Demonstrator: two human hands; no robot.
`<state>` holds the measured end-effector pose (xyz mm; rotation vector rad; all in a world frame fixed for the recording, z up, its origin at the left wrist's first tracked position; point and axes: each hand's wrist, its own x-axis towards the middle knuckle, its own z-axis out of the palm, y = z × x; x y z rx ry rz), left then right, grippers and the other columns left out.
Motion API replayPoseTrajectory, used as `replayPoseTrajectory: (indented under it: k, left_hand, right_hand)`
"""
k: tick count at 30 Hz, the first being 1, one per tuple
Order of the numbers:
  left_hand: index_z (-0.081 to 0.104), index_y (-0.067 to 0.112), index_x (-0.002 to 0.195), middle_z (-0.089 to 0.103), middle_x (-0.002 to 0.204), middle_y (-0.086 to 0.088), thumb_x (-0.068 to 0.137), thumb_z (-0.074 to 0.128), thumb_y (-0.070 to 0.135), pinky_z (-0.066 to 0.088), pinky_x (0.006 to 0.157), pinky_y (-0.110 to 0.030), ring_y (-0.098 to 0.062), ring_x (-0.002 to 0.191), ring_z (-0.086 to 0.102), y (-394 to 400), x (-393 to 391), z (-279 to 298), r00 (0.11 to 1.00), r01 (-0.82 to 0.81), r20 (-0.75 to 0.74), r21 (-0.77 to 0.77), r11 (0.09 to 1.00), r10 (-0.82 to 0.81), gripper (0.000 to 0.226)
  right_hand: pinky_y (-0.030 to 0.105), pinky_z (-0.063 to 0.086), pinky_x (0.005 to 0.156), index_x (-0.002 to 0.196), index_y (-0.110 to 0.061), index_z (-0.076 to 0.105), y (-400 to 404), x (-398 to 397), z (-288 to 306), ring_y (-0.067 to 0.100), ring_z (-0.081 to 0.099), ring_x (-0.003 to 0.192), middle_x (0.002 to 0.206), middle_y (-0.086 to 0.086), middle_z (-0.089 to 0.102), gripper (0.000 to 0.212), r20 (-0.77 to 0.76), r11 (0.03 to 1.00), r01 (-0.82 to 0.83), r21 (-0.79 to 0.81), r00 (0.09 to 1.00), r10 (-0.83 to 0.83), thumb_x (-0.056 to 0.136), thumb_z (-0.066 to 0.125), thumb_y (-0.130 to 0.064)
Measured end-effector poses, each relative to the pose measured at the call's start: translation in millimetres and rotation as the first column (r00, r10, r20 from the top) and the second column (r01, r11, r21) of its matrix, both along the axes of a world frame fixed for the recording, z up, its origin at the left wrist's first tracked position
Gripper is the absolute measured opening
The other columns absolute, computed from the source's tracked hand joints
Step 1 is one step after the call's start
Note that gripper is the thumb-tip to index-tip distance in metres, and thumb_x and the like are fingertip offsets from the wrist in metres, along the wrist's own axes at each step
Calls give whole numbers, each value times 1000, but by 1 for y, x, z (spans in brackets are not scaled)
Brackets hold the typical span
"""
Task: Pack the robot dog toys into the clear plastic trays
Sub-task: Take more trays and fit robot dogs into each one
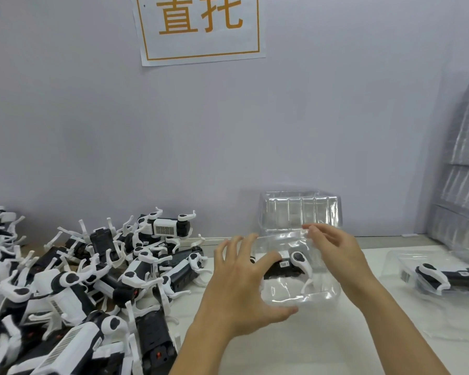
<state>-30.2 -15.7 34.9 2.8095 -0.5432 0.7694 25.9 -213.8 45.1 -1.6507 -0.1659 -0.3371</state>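
A clear plastic tray (pixel 317 293) lies on the white table in front of me, its lid (pixel 299 209) standing upright at the back. One black-and-white robot dog toy (pixel 295 262) lies inside it. My left hand (pixel 244 288) is spread over the tray's left side, the fingers straight and the thumb at the front rim. My right hand (pixel 336 250) is at the tray's back right, where its bent fingertips pinch the plastic at the fold below the lid. A big heap of robot dog toys (pixel 92 280) covers the table's left side.
At the right lies a second clear tray (pixel 395 266) holding a robot dog toy (pixel 444 278). A tall stack of empty clear trays (pixel 463 169) leans at the far right. The grey wall carries a paper sign (pixel 201 28).
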Motion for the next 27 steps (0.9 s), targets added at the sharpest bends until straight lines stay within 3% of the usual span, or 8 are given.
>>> replayPoseTrajectory:
  k: [6,11,15,18,20,23,27]
  left_hand:
    - [56,38,126,40,146,-9,65,59,78,23,114,-57,-37,137,35,0,1,5,979,-38,199,-53,998,48,73]
    - [62,32,121,45,143,-15,65,66,73,25,112,-57,-41,133,41,-3,2,5,936,3,351,-75,997,24,69]
    - [64,30,121,45,143,-16,66,68,71,27,110,-58,-42,133,42,-5,2,4,912,33,410,-115,993,17,69]
    - [65,33,121,44,145,-10,66,68,72,27,111,-56,-33,137,37,-4,2,6,928,79,370,-293,953,37,68]
    - [63,43,119,40,147,0,63,67,76,26,113,-51,-23,140,33,-2,1,10,954,90,288,-534,841,81,66]
    - [62,52,113,45,142,11,58,67,79,34,113,-49,-9,135,39,5,3,16,988,91,140,-867,490,65,61]
    - [73,19,108,68,119,8,67,68,73,42,106,-51,-11,115,60,19,7,21,996,54,49,-996,66,-79,69]
  right_hand:
    - [41,45,100,112,-38,71,1,-1,5,16,62,117,121,-11,69,23,-16,966,-97,238,994,104,99,53,-41]
    - [40,45,96,108,-42,72,0,-3,8,18,65,114,118,-7,71,24,21,948,-132,289,991,132,97,50,-43]
    - [36,46,88,109,-31,73,-4,-4,10,24,64,114,119,5,70,28,44,912,-94,399,996,83,101,46,-36]
    - [35,48,88,103,-28,75,-6,-4,11,22,64,110,108,1,73,29,18,876,-33,482,999,27,101,46,-33]
    - [34,47,86,102,-27,75,-7,-4,11,20,64,104,98,-3,73,29,-1,857,4,515,1000,-4,101,46,-30]
    - [33,46,83,104,-25,74,-6,-5,9,19,65,99,98,-2,73,29,-25,852,24,524,1000,-13,101,45,-30]
    - [34,46,85,100,-27,74,-3,-5,8,18,64,97,96,-3,73,29,-31,857,22,515,999,-8,101,45,-30]
